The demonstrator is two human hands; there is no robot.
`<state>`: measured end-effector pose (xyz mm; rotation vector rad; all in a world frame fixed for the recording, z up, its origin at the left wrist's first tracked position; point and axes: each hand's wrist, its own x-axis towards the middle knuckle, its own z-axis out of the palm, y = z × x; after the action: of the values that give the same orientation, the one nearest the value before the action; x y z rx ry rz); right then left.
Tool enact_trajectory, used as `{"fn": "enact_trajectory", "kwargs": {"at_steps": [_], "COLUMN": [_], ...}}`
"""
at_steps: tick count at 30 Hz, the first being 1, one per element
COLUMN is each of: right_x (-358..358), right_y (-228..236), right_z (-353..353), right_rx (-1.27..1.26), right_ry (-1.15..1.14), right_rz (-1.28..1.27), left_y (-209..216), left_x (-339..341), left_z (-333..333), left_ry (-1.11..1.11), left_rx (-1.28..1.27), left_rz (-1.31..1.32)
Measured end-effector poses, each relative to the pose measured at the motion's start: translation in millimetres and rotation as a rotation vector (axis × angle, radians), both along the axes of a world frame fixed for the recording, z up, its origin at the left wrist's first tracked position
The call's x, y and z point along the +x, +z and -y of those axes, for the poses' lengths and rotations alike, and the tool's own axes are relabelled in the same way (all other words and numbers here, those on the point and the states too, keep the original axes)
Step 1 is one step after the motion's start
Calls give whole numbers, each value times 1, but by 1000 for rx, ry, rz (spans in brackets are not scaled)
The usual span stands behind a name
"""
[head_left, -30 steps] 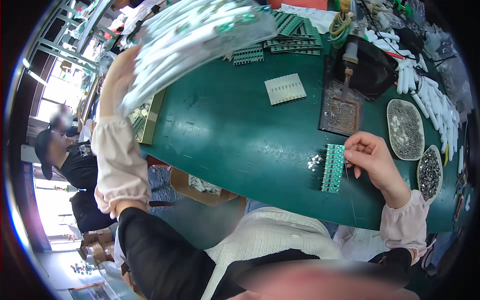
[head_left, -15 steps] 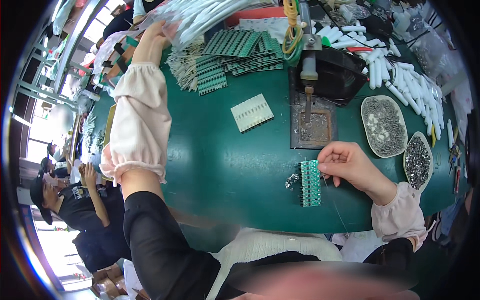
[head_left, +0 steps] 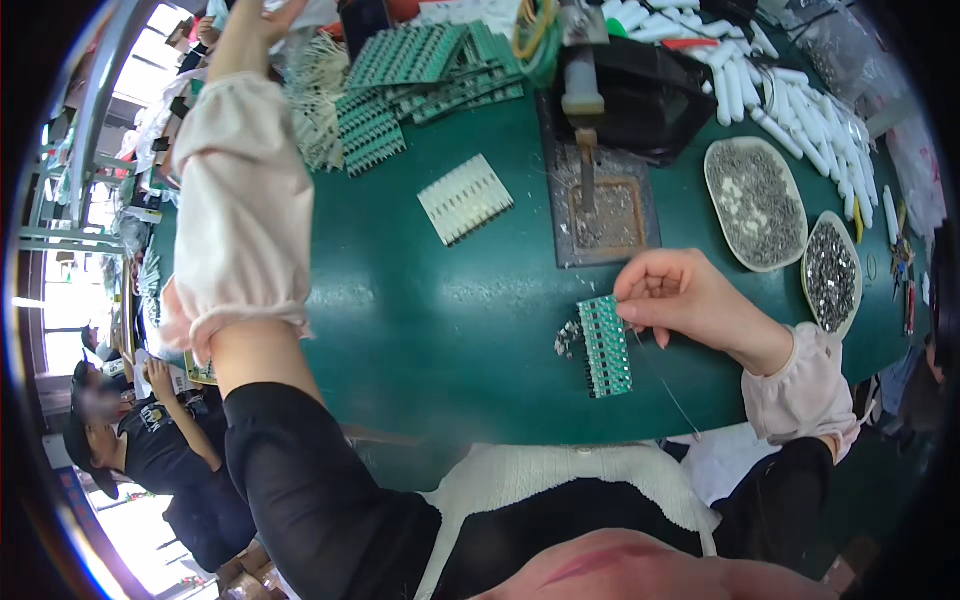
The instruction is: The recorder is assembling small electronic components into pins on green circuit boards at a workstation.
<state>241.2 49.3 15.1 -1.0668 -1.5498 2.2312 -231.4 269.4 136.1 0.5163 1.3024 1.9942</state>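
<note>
My right hand (head_left: 672, 292) pinches the upper right corner of a green circuit board panel (head_left: 607, 350) with rows of small pads, its other fingers curled. A thin wire (head_left: 668, 388) runs from beneath this hand toward the table's near edge. Small shiny metal pieces (head_left: 568, 338) lie against the board's left side. Far off at upper left, my outstretched left arm ends in my left hand (head_left: 284, 18), which the picture's top edge partly cuts off; its fingers cannot be made out. Nearest to it are bundled pale wire leads (head_left: 312, 85) and stacked green circuit boards (head_left: 410, 60).
A pale board panel (head_left: 465, 198) lies mid-table. Beyond my right hand stands a metal fixture with an upright rod (head_left: 587, 170). Two dishes hold small metal parts (head_left: 768, 215) and shiny pieces (head_left: 832, 275). White tubes (head_left: 790, 110) cover the far right. Another person (head_left: 160, 430) sits at left.
The view has shifted, so the table's things sit higher and more to the left. The bundle of white strips at the top has left view. My right hand keeps its place on the circuit board.
</note>
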Motion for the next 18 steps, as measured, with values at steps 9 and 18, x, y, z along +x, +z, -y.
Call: {"fn": "enact_trajectory", "kwargs": {"at_steps": [9, 18], "right_x": [-17, -28], "right_y": [13, 5], "right_z": [2, 3], "right_rx": [99, 170], "right_ry": [22, -48], "right_rz": [-10, -41], "left_y": [-31, -99], "left_x": [76, 216], "left_z": [219, 277], "left_ry": [-1202, -1182], "left_rx": [-225, -524], "left_rz": [-325, -122]}}
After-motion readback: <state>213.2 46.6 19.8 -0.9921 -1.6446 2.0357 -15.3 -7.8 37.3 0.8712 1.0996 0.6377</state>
